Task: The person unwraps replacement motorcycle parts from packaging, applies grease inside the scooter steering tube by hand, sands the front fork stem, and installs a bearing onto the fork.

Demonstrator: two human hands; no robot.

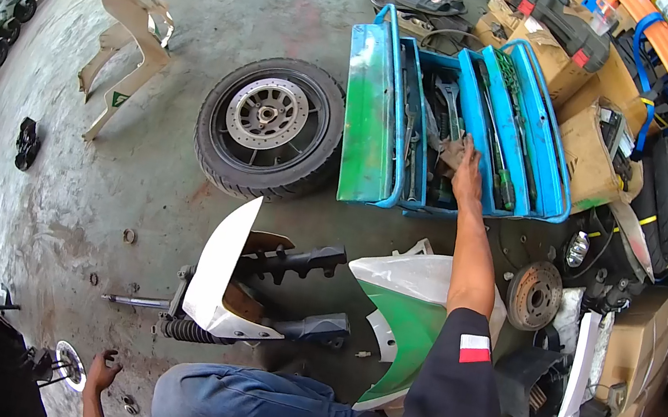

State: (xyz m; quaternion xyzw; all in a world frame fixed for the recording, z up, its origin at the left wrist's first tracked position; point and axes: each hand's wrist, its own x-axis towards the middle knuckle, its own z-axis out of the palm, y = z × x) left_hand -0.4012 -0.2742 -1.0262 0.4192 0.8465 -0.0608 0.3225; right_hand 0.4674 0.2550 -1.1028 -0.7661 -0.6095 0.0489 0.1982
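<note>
My right hand (466, 178) reaches into the middle tray of a blue metal toolbox (362, 115). Its fingers are bent around a small grey-brown piece I cannot make out. Just above them lies a wrench (451, 104); a green-handled screwdriver (504, 189) is in the tray to the right. My left hand (102, 371) hangs low at the left, beside my knee, fingers loosely curled and apart, holding nothing. Close to it is a small brake disc (70, 365). In front of my knees lies a motorcycle front fork (313, 327) with a white fender (219, 264).
A wheel with tyre (325, 131) lies left of the toolbox. A green and white fairing panel (415, 308) is under my right arm. Cardboard boxes (580, 154) and a loose brake disc (534, 296) crowd the right. A white frame panel (139, 22) stands farther left.
</note>
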